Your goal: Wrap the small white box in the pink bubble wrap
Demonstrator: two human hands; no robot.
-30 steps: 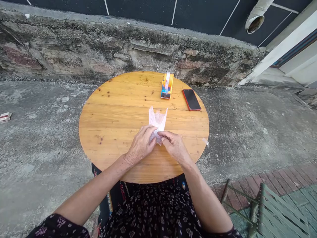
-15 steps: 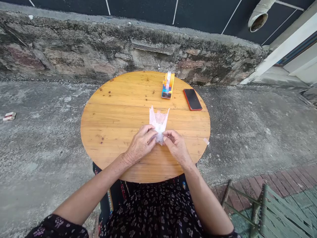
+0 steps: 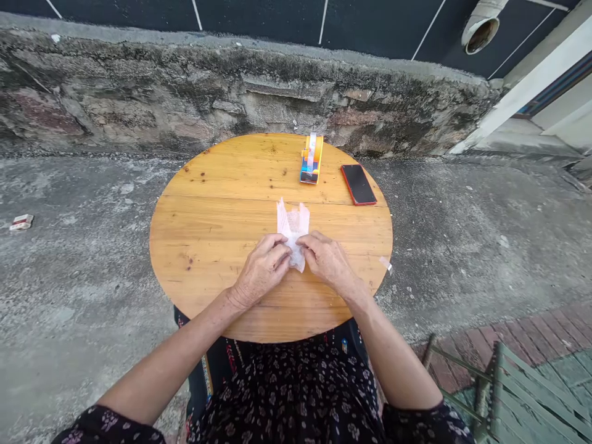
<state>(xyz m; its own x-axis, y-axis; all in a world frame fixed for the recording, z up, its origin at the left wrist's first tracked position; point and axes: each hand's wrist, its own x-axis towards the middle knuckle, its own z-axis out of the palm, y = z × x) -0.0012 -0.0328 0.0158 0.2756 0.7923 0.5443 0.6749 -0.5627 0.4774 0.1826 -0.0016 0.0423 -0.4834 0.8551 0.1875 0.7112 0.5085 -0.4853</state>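
A small piece of thin, whitish, translucent wrapping (image 3: 294, 229) lies on the round wooden table (image 3: 208, 216), its two far corners pointing away from me. From the left, my left hand (image 3: 266, 262) pinches its near edge with bent fingers. Opposite, my right hand (image 3: 326, 259) has thumb and fingertips closed on the wrapping's right side, folding it inward. Whether anything lies inside the wrapping I cannot make out. Beyond it stands a yellow and blue tape dispenser (image 3: 311, 159) with a roll of clear tape.
A red-cased phone (image 3: 359, 184) lies at the table's back right. A short strip of clear tape (image 3: 385, 264) hangs off the right edge. Behind the table runs a stone wall base (image 3: 185, 105). A green slatted chair (image 3: 531, 394) stands at lower right.
My right hand has moved slightly forward and left over the wrapping. The wrapping's right flap now leans inward and looks narrower. My left hand has hardly moved.
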